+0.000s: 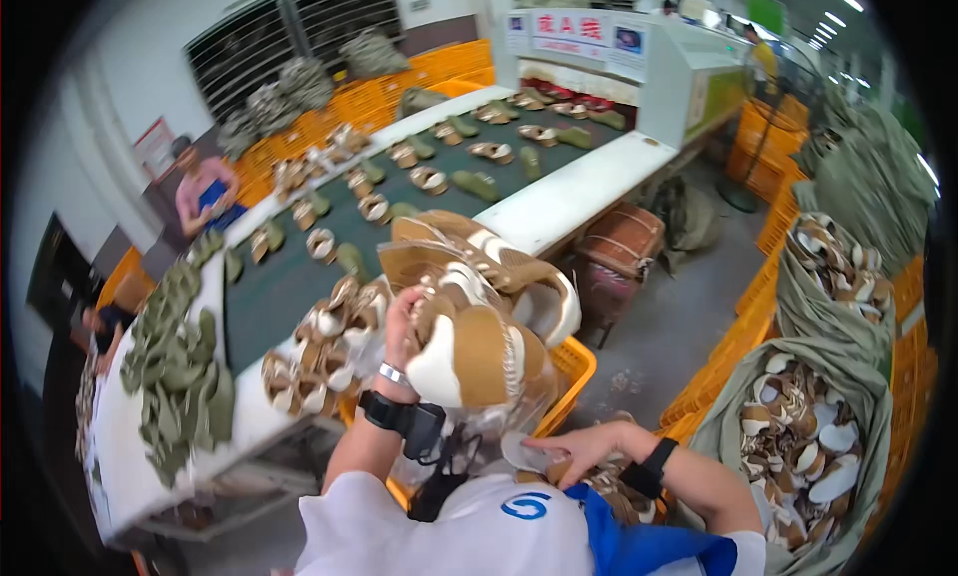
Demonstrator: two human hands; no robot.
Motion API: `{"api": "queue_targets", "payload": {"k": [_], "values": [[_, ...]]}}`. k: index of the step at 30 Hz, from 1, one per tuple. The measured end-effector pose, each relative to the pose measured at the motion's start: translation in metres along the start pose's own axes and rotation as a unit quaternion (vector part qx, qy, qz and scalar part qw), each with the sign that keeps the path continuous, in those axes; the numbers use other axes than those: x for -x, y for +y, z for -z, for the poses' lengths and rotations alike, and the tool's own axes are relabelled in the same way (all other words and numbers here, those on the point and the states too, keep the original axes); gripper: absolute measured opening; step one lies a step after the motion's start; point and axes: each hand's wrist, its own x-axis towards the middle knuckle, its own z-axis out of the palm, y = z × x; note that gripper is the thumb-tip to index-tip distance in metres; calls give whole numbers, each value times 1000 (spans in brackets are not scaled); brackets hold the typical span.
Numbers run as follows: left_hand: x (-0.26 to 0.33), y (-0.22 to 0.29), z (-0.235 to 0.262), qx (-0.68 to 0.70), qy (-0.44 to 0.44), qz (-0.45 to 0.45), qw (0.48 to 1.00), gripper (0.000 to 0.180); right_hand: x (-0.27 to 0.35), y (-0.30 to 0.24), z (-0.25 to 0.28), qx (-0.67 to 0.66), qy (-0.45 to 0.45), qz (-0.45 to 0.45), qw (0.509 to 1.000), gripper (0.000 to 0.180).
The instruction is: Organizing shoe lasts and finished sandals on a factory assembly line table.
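Note:
My left hand (402,327) is raised and closed around a bundle of brown-and-white shoe uppers (484,352), stacked and hanging together. Lower down, my right hand (589,450) is bent over more uppers (624,491) close to my body. A pale grey, rounded flat piece (524,452) is pinched at its fingertips; its kind is unclear. Beneath the raised bundle stands an orange crate (577,384), partly hidden by it. Just left of my left hand, a pile of brown-and-white uppers (324,352) sits on the white edge of the conveyor table.
A dark green conveyor belt (289,302) carries uppers and olive-green foot-shaped pieces out of a white machine (639,77). More green pieces (180,377) are heaped at left. Sacks of uppers (798,446) and orange crates line the right. A person (207,192) sits beyond the belt.

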Motion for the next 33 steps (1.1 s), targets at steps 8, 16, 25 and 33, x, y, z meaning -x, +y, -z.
{"api": "queue_targets", "payload": {"k": [8,16,25,33], "values": [[195,112,62,-653,298,-396,573,28,-106,-77,-20,190,-220,53,955,82],[359,175,130,-252,412,-448,752,31,-247,-152,-81,297,-412,69,859,75],[457,222,300,-102,460,-411,780,30,-390,-179,-133,202,-493,-27,846,71],[402,304,498,-31,376,-305,875,29,-522,-228,-169,233,-416,-51,877,65]]}}
